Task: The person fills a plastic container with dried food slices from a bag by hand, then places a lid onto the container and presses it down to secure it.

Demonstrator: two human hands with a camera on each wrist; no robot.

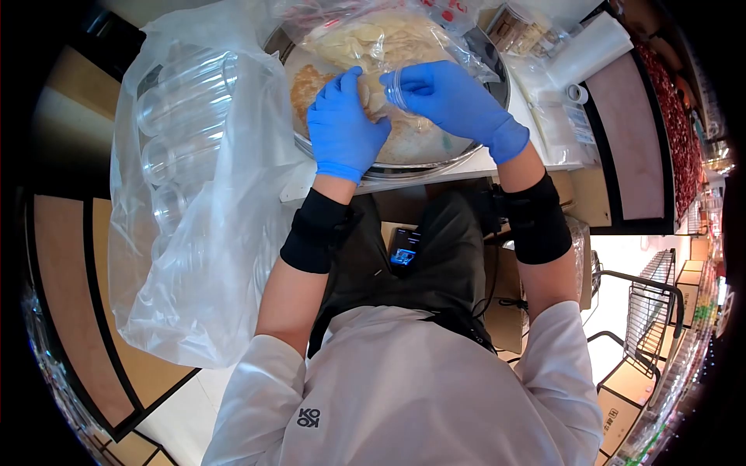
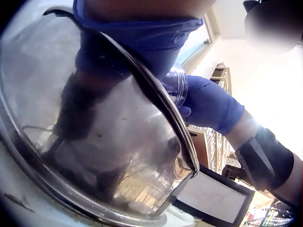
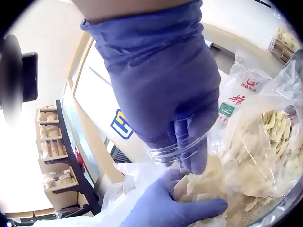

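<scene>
A clear plastic jar (image 1: 395,92) is gripped near its ringed rim by my right hand (image 1: 458,101), with fingers at its mouth; the jar (image 2: 179,85) also shows in the left wrist view. Close beside it, my left hand (image 1: 346,128) lies over the pan with its thumb spread and fingers slightly bent. Pale thin slices (image 3: 201,182) are by the left fingers, whose tips are partly hidden. Both hands are above a round metal pan (image 1: 420,168). At the pan's far side lies an opened plastic bag of pale slices (image 1: 365,39).
A large translucent bag (image 1: 202,287) of clear jars (image 1: 183,155) stands left of the pan. To the right are a plastic roll (image 1: 598,46), a container of slices (image 1: 517,31) and flat plastic bags (image 1: 552,128). A phone (image 1: 404,247) lies between the person's legs.
</scene>
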